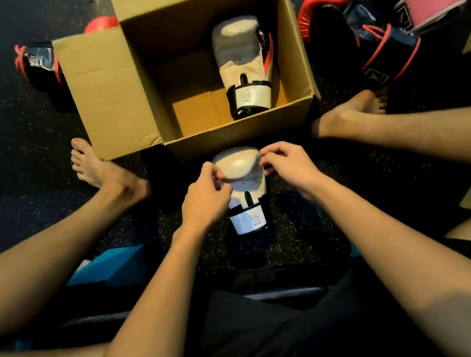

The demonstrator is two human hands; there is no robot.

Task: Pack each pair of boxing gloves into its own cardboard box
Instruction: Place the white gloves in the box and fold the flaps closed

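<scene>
1. Right now my left hand (pixel 206 201) and right hand (pixel 288 168) pinch a white glove (pixel 244 183) between them, fingers curled on its padded end.
2. That glove sits just near of the open cardboard box (pixel 240 135), its cuff pointing toward me.
3. Inside the box, at the right, lies its twin, a second white glove (pixel 243 63).
4. Red and black gloves (pixel 358 27) lie on the floor, far right.

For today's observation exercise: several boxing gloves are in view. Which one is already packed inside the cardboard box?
The white glove lying along the right wall of the open cardboard box. Its twin is outside, between both hands; the red-and-black gloves sit on the floor.
</scene>
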